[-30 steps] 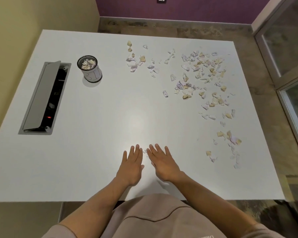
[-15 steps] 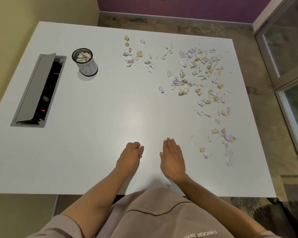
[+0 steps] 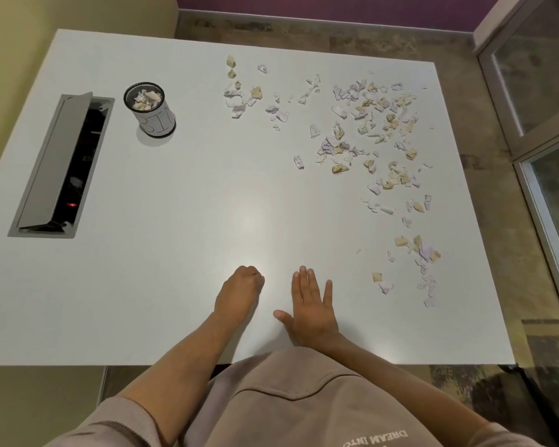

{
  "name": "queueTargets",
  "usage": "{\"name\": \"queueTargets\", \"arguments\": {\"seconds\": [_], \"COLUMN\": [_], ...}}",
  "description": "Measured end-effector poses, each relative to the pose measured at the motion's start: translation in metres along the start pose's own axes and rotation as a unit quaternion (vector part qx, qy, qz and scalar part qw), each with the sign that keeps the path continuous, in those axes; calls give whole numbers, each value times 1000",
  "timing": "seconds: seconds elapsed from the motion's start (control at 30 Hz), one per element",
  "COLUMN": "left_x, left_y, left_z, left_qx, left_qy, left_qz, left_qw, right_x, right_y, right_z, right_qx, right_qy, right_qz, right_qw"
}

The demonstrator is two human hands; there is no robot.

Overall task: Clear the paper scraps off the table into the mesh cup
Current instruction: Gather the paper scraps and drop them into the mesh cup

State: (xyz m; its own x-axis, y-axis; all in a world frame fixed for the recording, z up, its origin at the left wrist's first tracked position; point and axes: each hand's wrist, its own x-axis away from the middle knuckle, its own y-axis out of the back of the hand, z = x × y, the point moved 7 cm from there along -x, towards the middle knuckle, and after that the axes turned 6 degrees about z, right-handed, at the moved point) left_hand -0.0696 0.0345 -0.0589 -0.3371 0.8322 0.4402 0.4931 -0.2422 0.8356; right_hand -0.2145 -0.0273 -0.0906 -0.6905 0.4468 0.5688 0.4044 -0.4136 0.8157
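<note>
Near the table (image 3: 142, 301) edge the left hand (image 3: 239, 293) is curled into a fist (whether it holds scraps I cannot tell), and the right hand (image 3: 310, 309) lies flat with fingers spread. Most scraps (image 3: 368, 130) lie farther off at the right; the cup (image 3: 149, 108), partly filled, stands far left. I judge gathering is in progress; next comes a long reach to the cup.
</note>
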Motion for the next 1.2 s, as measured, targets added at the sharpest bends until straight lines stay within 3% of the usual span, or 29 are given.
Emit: {"name": "queueTargets", "arguments": {"seconds": [0.37, 0.53, 0.63, 0.8, 0.9, 0.97, 1.07, 1.1, 1.2], "left_x": [2, 3, 2, 4, 3, 3, 6, 7, 11], "left_y": [5, 10, 13, 11, 3, -4, -10, -9, -3], "left_z": [-7, -5, 2, 11, 17, 22, 16, 13, 5], "left_qx": [-28, 49, 152, 335, 425, 516, 661, 681, 682], "left_qy": [-7, -4, 54, 154, 200, 234, 248, 247, 236], "left_qz": [0, -41, -83, -125, -94, -62, -39, -40, -54], "left_qw": [1000, 998, 983, 921, 878, 822, 708, 688, 690], "right_x": [-16, -18, -20, -28, -31, -32, -33, -32, -28], "right_y": [24, 30, 28, 22, 25, 29, 35, 38, 50], "right_z": [34, 43, 43, 40, 36, 35, 32, 32, 23], "right_qx": [14, 14, 10, -48, -115, -163, -240, -272, -421], "right_qy": [73, 108, 109, 102, 99, 102, 86, 77, 42], "right_qz": [-2, -35, -33, -2, 8, 7, -1, -6, -26], "right_qw": [997, 993, 993, 994, 988, 981, 967, 959, 906]}}
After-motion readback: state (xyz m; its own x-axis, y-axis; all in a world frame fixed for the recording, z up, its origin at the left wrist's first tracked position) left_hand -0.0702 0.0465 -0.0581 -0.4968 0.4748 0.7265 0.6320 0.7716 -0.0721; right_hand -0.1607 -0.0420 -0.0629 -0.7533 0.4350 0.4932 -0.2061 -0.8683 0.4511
